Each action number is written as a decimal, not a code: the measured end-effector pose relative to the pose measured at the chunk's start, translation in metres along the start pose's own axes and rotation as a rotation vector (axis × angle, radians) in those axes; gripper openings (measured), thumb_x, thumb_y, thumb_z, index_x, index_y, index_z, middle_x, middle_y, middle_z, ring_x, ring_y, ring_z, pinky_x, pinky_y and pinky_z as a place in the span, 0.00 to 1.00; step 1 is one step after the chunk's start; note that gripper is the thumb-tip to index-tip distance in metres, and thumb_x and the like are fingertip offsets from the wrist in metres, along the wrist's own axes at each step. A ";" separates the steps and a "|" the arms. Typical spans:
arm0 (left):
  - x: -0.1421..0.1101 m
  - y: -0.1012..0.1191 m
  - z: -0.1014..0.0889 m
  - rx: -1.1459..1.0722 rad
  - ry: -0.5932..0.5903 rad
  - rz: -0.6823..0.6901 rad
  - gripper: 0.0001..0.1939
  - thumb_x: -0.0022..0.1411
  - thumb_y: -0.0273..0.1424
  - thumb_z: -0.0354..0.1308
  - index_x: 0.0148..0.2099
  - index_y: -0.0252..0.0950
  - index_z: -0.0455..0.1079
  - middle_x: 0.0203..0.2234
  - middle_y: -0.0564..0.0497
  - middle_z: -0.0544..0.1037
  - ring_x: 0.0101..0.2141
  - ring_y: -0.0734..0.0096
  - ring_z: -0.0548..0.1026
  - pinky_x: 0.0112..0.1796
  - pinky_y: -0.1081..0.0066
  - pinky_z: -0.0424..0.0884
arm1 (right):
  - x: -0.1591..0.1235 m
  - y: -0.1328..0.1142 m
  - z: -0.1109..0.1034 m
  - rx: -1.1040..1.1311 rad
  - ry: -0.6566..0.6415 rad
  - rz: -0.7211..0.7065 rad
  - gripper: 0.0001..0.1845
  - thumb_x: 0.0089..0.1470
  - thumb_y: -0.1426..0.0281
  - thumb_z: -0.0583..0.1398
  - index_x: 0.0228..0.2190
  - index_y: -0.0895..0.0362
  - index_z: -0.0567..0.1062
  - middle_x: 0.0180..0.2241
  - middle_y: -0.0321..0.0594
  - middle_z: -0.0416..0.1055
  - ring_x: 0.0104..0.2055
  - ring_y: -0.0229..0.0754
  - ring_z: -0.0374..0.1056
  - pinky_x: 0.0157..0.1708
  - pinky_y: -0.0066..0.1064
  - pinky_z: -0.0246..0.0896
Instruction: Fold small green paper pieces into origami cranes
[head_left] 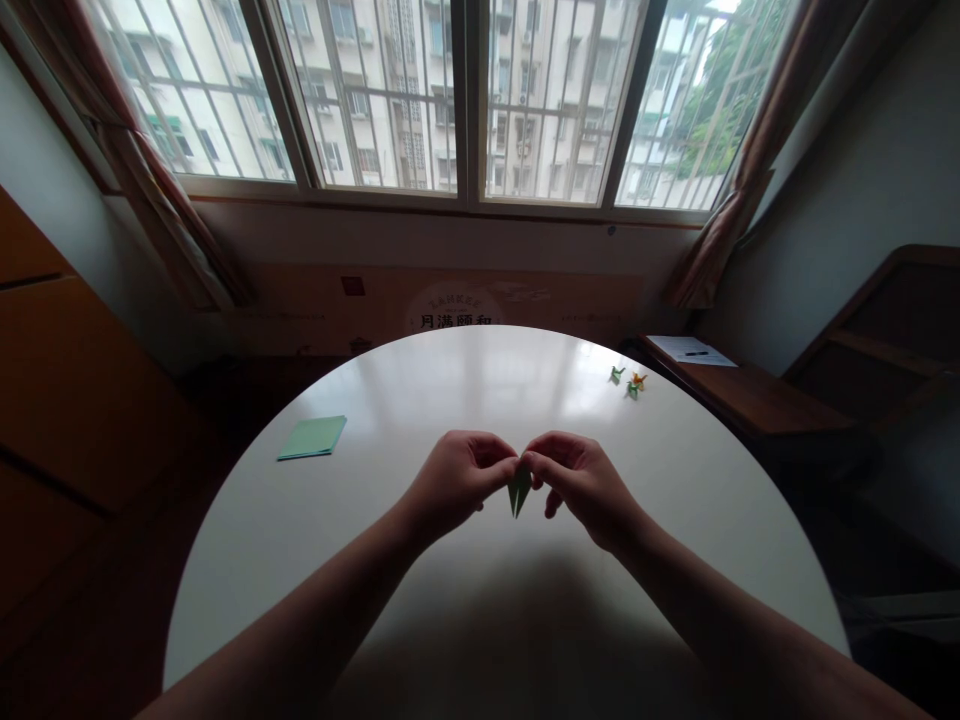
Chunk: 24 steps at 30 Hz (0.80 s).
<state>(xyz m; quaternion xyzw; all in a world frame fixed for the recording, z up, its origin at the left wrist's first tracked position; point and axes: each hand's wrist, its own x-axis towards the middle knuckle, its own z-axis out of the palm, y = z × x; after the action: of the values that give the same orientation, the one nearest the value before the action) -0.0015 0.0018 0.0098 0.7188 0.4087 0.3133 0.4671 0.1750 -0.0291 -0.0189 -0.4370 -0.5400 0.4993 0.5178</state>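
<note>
A small folded piece of green paper [519, 491] hangs point-down over the middle of the round white table [420, 580]. My left hand [457, 480] pinches its top from the left, fingers curled closed. From the right, my right hand [581, 480] pinches the same top edge, fingers also closed. Both hands meet at the paper, a little above the tabletop.
A stack of light green paper sheets [312, 437] lies on the table at the left. Small folded paper figures [628, 380], green and orange, stand near the far right edge. A brown side table with a white sheet and pen [690, 350] is at the right.
</note>
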 end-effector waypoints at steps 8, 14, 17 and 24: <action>0.004 -0.006 0.003 -0.131 -0.029 -0.049 0.11 0.53 0.35 0.64 0.32 0.30 0.76 0.20 0.51 0.75 0.20 0.77 0.67 0.16 0.80 0.63 | -0.002 0.001 0.002 0.007 -0.013 -0.016 0.11 0.51 0.64 0.64 0.30 0.60 0.75 0.24 0.36 0.70 0.24 0.37 0.66 0.15 0.24 0.64; 0.002 -0.004 0.003 -0.053 -0.037 0.003 0.11 0.55 0.34 0.62 0.33 0.30 0.77 0.21 0.51 0.75 0.21 0.75 0.68 0.16 0.78 0.65 | -0.001 0.004 0.005 -0.009 0.006 -0.083 0.09 0.52 0.66 0.63 0.28 0.59 0.74 0.24 0.35 0.69 0.23 0.36 0.66 0.15 0.24 0.64; 0.002 -0.004 0.004 -0.078 -0.031 -0.016 0.10 0.54 0.34 0.62 0.32 0.30 0.75 0.22 0.51 0.75 0.21 0.75 0.68 0.16 0.79 0.65 | -0.001 0.005 0.005 0.004 0.051 -0.118 0.08 0.53 0.65 0.63 0.28 0.58 0.74 0.24 0.35 0.70 0.23 0.36 0.66 0.16 0.24 0.65; 0.001 -0.002 0.005 -0.108 -0.020 -0.020 0.08 0.54 0.33 0.61 0.30 0.32 0.73 0.20 0.54 0.73 0.19 0.77 0.67 0.16 0.80 0.64 | -0.003 0.001 0.006 0.023 0.118 -0.152 0.09 0.53 0.64 0.63 0.30 0.58 0.74 0.24 0.36 0.71 0.23 0.37 0.67 0.17 0.25 0.65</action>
<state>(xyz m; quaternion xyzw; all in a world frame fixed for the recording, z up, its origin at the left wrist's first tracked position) 0.0027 0.0015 0.0066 0.6914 0.3939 0.3231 0.5123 0.1690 -0.0325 -0.0203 -0.4177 -0.5344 0.4381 0.5899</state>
